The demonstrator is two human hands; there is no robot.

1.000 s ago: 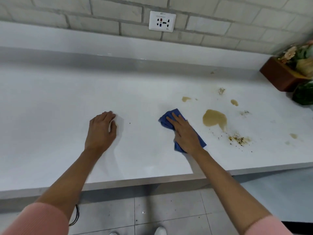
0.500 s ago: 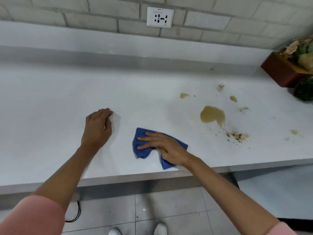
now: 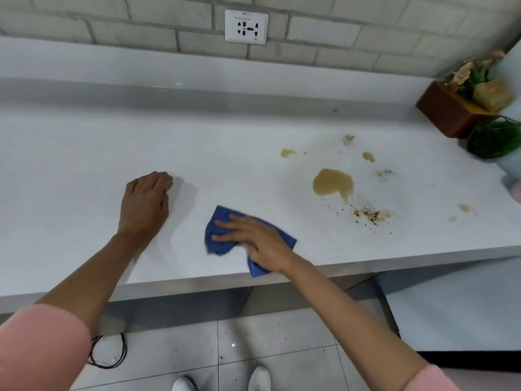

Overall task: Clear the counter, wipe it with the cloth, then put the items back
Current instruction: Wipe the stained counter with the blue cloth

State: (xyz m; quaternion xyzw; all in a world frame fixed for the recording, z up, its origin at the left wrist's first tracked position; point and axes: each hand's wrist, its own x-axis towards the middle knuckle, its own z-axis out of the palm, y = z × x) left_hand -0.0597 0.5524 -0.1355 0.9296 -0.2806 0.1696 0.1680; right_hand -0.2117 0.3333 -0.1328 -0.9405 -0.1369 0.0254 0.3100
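Note:
A blue cloth [image 3: 222, 245] lies crumpled on the white counter [image 3: 84, 153] near its front edge. My right hand [image 3: 253, 241] presses flat on the cloth with straight, spread fingers pointing left. To the left, my left hand [image 3: 145, 203] rests palm down on the bare counter, holding nothing. A brown liquid spill [image 3: 332, 183] sits to the right of the cloth, with smaller brown drops [image 3: 287, 152] and dark crumbs [image 3: 370, 214] around it.
A brown planter with flowers [image 3: 451, 112] and a green plant [image 3: 493, 139] stand at the counter's right end. A wall socket [image 3: 246, 26] sits in the brick wall behind. Below the front edge, tiled floor and a coiled cable [image 3: 108, 351] show.
My right hand slid the cloth from beside the big spill leftward and toward the front edge. The left hand stayed in place on the counter.

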